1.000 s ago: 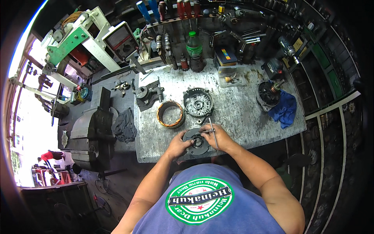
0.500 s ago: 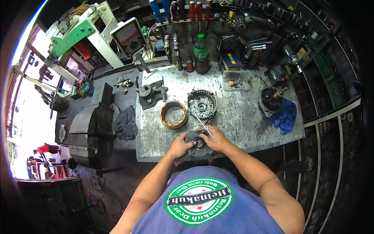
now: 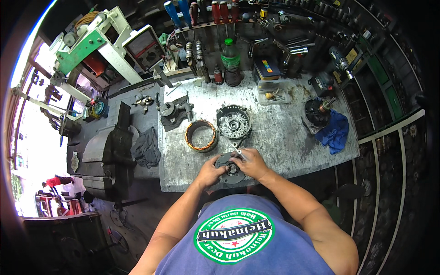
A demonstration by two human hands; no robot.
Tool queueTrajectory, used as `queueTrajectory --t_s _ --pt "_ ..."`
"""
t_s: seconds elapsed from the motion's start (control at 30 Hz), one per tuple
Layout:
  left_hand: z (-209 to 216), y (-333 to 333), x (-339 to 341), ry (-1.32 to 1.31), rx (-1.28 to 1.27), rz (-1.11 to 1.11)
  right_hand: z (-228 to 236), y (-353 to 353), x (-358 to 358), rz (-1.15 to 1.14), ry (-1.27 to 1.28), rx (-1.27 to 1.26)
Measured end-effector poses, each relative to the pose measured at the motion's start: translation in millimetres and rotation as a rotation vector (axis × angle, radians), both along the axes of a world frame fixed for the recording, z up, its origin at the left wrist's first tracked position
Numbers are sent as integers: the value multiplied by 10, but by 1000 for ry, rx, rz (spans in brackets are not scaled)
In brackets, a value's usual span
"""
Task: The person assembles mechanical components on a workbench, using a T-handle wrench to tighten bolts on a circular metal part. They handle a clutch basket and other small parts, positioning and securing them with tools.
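Observation:
At the bench's near edge lies a dark grey, round metal cover (image 3: 235,176) with a hole in its middle. My left hand (image 3: 211,172) grips its left side, thumb on top. From the right, my right hand (image 3: 253,164) reaches over the cover with its fingers bent onto it. A slim silver rod tool (image 3: 239,151) is tucked in that hand; its far end points toward an open, round alternator housing (image 3: 233,123). Left of the housing sits a ring-shaped stator (image 3: 201,135) with copper windings. What my right fingertips press on is partly hidden.
A bench vise (image 3: 106,151) stands at the left beside a dark rag (image 3: 145,147). Toward the back are a pump-like part (image 3: 169,110), a green-capped bottle (image 3: 230,62) and a clear plastic box (image 3: 274,95). At right, a rotor-like part (image 3: 316,113) touches a blue cloth (image 3: 333,133).
The silver tool has turned in my right hand and shows shorter. My right fingers have shifted closer over the cover. My left hand keeps its grip; the whole view has shifted slightly.

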State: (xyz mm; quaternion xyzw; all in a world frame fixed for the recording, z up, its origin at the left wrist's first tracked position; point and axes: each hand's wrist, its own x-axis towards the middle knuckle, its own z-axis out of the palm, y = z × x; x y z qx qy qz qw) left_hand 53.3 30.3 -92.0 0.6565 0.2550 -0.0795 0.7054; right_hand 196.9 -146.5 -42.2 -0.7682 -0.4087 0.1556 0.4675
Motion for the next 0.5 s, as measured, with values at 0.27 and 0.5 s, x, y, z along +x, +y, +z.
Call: queueTrajectory --t_s 0.27,0.5 --pt "87 14 4 16 -13 -29 -41 14 66 63 104 69" --pt "239 13 10 64 44 -54 -25 -2 21 -39 -44 133"
